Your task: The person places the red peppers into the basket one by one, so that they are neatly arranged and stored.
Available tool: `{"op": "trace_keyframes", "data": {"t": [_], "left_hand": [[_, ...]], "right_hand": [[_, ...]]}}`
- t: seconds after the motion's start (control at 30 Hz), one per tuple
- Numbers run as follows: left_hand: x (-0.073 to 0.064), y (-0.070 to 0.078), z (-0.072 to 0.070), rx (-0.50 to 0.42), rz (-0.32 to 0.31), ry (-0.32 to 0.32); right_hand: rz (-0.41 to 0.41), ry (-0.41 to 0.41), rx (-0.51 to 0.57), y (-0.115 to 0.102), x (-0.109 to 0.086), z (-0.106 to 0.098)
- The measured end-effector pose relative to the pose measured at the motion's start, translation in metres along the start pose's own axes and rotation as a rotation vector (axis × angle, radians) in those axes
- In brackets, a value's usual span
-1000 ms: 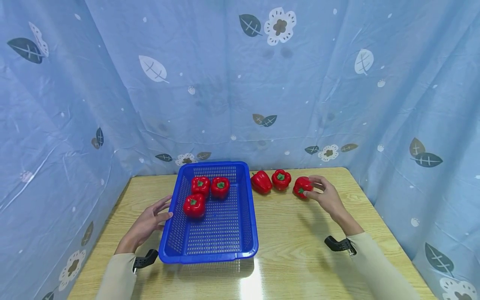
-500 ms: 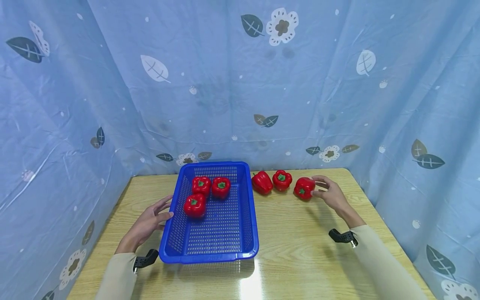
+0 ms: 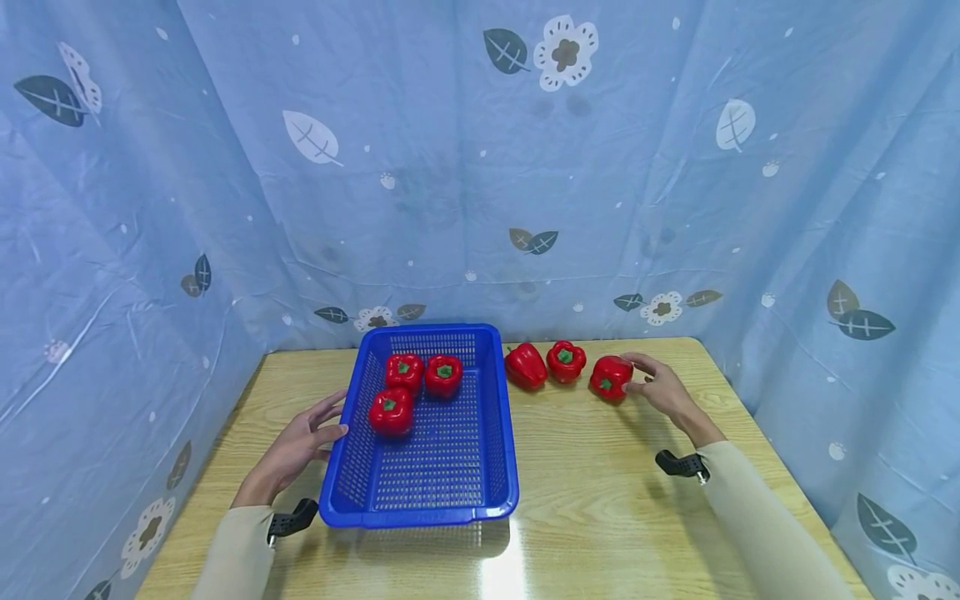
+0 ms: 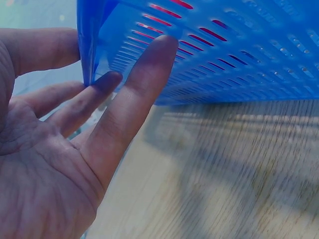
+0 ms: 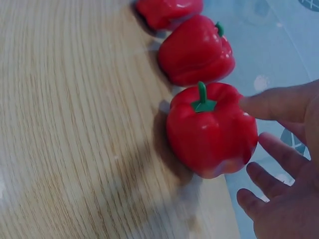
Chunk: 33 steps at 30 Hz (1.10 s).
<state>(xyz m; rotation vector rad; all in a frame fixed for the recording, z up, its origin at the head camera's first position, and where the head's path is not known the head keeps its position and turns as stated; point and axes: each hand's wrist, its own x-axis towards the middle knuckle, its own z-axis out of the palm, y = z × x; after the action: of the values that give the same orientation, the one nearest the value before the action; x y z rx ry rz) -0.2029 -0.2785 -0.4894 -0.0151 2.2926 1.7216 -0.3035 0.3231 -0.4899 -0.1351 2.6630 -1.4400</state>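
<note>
Left hand (image 3: 296, 446) — fingers relaxed, touching the blue basket (image 3: 427, 518) just right of it | right hand (image 3: 663, 393) — released, fingers spread | red pepper (image 3: 610, 377) right beside its fingertips, two more peppers (image 3: 526, 367) farther left

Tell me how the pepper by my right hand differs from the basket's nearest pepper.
The right pepper lies on the table; the basket pepper sits inside the blue basket. The right pepper is tipped, stem facing you; the basket pepper is upright, stem on top. Both are glossy red with green stems.
</note>
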Motion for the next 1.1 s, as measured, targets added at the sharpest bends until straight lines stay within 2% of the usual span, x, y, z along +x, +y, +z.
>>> {"op": "trace_keyframes", "data": {"t": [0.33,0.57,0.87,1.1], "left_hand": [[0.0,-0.001,0.001,-0.005,0.005,0.002],[0.0,-0.001,0.0,-0.007,0.007,0.0],[0.0,-0.001,0.001,-0.007,0.004,0.003],[0.0,-0.001,0.001,-0.006,0.008,0.0]], "right_hand": [[-0.011,-0.058,-0.034,0.007,0.007,0.001],[-0.019,-0.043,-0.041,0.015,0.011,0.004],[-0.026,-0.017,-0.075,0.014,0.011,0.006],[-0.015,-0.059,-0.108,0.014,0.016,0.007]]}}
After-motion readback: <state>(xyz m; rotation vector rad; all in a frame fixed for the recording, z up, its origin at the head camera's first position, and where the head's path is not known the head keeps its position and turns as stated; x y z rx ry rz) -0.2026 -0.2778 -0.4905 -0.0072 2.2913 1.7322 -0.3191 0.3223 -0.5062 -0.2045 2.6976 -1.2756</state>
